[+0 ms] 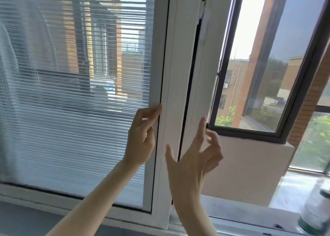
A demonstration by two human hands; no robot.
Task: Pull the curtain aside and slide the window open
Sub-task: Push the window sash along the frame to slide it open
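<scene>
We see two bare hands up on a white window. The left hand (141,136) is a bit left of the middle of the picture. Its fingers are bent, and its fingertips (158,110) press on the edge of the white sash frame (171,93), right where the frame meets the glass. It is not gripping all the way around anything.

The right hand (192,157) is at about 5 o'clock from the left hand, just beside it. It is spread loose. Its thumb (169,153) touches the front of the sash frame, and one long finger (201,127) points up along the second white frame (201,86) behind it. The other fingers curl in the air. This hand is not holding anything shut either.

Between the two white frames there is a thin dark gap (187,93) that runs up and down.

The glass at 9 o'clock has thin white blinds (71,111) inside it, with the slats lying flat.

At 2 o'clock we see a dark-framed outer window (267,75) swung outward, with brick buildings and green trees past it. The opening there is clear, with no glass in the way.

At 5 o'clock, on the sill (241,216), stands a white and green bottle (317,209). It is blurry, so we cannot tell what it is for.
</scene>
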